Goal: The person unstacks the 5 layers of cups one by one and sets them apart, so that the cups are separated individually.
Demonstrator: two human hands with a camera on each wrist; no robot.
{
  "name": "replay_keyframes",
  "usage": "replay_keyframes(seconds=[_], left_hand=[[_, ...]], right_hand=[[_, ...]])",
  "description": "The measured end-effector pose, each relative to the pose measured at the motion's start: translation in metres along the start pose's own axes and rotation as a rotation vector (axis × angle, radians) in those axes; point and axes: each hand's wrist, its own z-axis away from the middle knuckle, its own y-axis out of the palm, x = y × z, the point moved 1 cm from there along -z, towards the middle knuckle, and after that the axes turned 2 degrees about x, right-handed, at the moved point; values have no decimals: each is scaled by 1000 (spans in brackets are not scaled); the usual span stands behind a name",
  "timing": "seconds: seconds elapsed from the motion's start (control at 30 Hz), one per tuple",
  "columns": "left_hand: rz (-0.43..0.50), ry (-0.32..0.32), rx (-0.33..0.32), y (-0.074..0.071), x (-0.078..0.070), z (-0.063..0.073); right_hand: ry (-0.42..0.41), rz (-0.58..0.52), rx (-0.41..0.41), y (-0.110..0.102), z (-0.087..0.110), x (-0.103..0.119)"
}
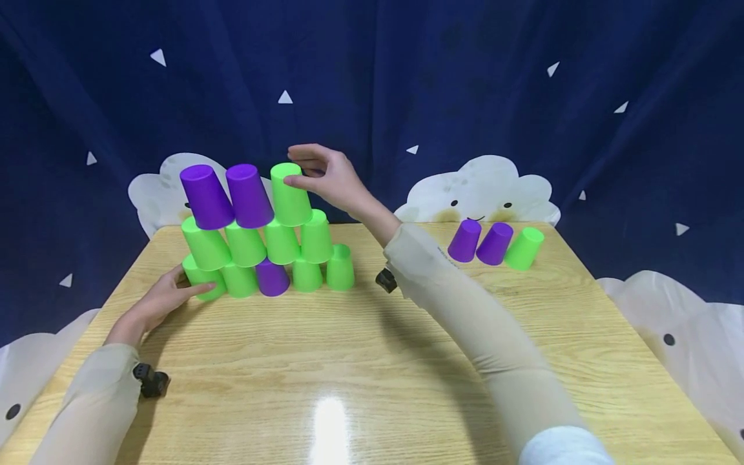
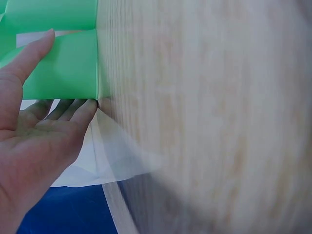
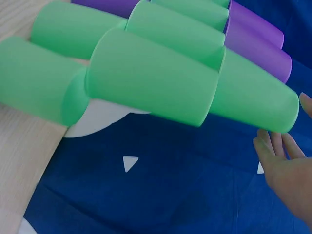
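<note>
Upside-down plastic cups form a stack in three rows. Its top row has two purple cups and a green cup at the right end. My right hand is beside that green cup, thumb and fingers spread apart near its upper end; in the right wrist view the fingertips lie close to its edge. My left hand rests against the bottom row's leftmost green cup. The left wrist view shows the thumb stretched across this cup's front and loosely extended fingers at its side.
Two purple cups and one green cup stand on the wooden table at the far right. The bottom row holds one purple cup among green ones. Behind the table hangs a dark blue curtain with white clouds.
</note>
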Motion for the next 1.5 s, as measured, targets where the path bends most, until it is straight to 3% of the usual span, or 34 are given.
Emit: replay_keyframes(seconds=[0.27, 0.53, 0.7, 0.87, 1.07, 1.5], left_hand=[[-7, -4, 2, 0, 2, 0], [4, 9, -2, -1, 1, 0], [0, 7, -8, -2, 3, -1], [-1, 2, -8, -2, 4, 0], [4, 9, -5, -1, 1, -1], [-1, -3, 4, -1, -2, -1]], right_hand=[[9, 78, 6, 15, -5, -2], [51, 102, -2, 14, -4, 2], [10, 77, -14, 6, -6, 5], [-2, 16, -47, -15, -2, 7], [1, 19, -133, -55, 7, 6], [193, 164, -225, -116, 41, -26]])
